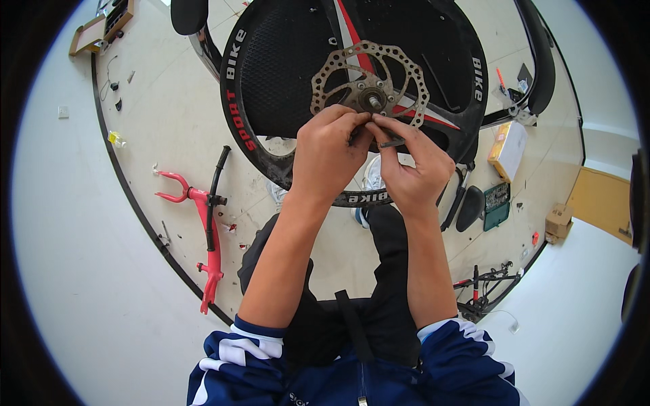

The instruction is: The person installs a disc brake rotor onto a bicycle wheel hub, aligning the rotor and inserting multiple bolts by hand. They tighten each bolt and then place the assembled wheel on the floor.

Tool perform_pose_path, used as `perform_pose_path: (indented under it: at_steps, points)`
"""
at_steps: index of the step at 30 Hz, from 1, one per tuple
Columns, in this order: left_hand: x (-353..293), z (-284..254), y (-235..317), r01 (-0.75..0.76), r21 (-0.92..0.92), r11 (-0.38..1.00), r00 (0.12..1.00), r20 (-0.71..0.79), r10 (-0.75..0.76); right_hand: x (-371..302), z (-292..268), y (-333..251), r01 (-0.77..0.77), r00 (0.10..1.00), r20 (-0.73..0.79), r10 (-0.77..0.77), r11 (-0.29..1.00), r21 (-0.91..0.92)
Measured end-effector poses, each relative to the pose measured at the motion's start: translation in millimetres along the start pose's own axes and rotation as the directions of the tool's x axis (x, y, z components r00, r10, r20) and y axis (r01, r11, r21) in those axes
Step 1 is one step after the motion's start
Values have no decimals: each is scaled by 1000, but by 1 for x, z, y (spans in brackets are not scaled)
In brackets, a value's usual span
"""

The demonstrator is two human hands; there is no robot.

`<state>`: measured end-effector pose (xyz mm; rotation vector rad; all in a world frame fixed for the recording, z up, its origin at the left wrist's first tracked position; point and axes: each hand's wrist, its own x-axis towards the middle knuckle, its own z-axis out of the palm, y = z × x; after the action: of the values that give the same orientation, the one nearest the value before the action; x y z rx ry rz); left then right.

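A black bicycle wheel (pixel 235 74) with red and white spokes lies flat on a black chair seat in front of me. A silver brake disc (pixel 418 80) full of holes sits at its hub, around a threaded axle (pixel 374 102). My left hand (pixel 330 154) is closed at the near edge of the hub, fingertips pinched together; what they hold is hidden. Beside it, touching fingertips, my right hand (pixel 414 162) is closed in a pinch. A short dark metal rod (pixel 392 143) sticks out between its fingers. An L-shaped hex key (pixel 440 86) rests right of the disc.
Chair armrests (pixel 539 74) flank the wheel. On the floor lie a pink bicycle frame part (pixel 211 243) with a black bar (pixel 215 196), a green tool case (pixel 497 206), a white and yellow box (pixel 508 150), a dark frame (pixel 486 287) and a cardboard box (pixel 559 220).
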<state>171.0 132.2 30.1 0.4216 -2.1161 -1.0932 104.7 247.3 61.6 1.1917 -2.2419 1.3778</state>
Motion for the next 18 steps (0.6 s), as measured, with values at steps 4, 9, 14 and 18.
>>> perform_pose_path:
  at_steps: [4,9,14,18]
  points:
    - [3,-3,7,56,16,998,998,18,-56,2,0,2,50,999,6,-50,999,-6]
    - [1,-1,4,52,37,998,999,1,-52,3,1,1,36,999,27,-37,999,19]
    - [1,-3,6,68,9,998,997,20,-68,2,3,0,19,1000,-3,-19,1000,20]
    - [1,-1,4,59,-64,996,998,40,-57,4,3,-2,10,1000,-15,-10,1000,-6]
